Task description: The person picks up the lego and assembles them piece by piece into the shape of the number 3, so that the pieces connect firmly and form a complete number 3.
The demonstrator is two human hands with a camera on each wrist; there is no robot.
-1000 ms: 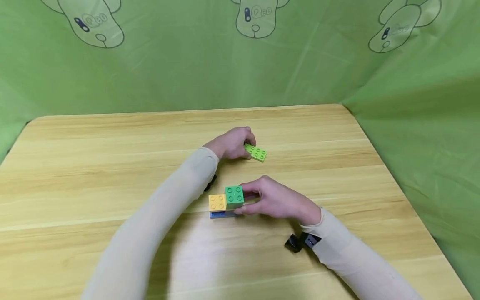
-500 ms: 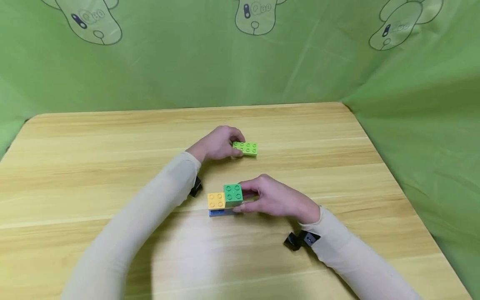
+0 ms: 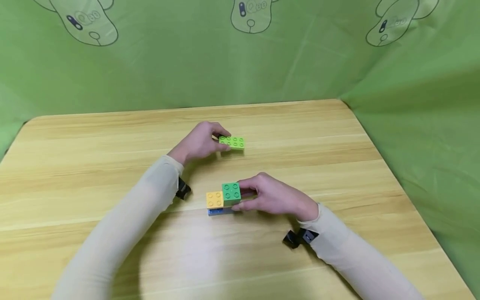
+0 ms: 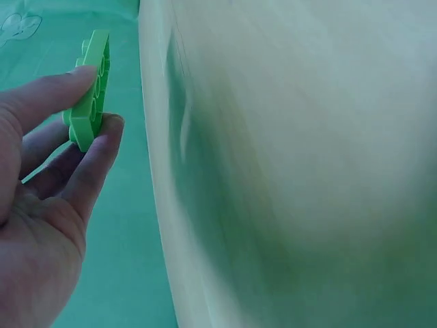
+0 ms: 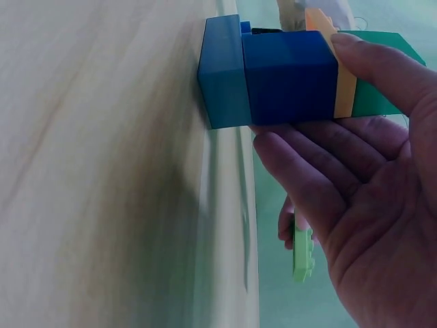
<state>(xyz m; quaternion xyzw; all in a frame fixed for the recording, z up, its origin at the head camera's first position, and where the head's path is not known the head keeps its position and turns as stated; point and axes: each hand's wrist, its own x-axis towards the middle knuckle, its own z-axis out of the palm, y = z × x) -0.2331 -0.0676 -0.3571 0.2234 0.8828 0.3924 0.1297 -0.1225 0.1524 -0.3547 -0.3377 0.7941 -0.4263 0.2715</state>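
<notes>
In the head view my left hand (image 3: 200, 141) pinches a flat lime-green toy building brick (image 3: 236, 143) by its left end, studs upward. The left wrist view shows that brick (image 4: 94, 92) raised off the table, thumb on one face and fingers on the other. Nearer the person, my right hand (image 3: 273, 196) grips a stack of building bricks from its right side. The stack has a green brick (image 3: 231, 191) on top, a thin yellow brick (image 3: 214, 199) beneath it, then a dark blue brick (image 5: 291, 78) and a lighter blue base brick (image 5: 224, 75).
The stack stands on a wood-patterned table (image 3: 337, 175). Green cloth (image 3: 180, 66) with printed outlines hangs behind and to the right. Black wrist devices (image 3: 300, 238) show at both sleeves.
My left hand has drawn the lime-green brick leftward and turned it from slanted to nearly level across the view. The right hand and the stack have stayed almost in place.
</notes>
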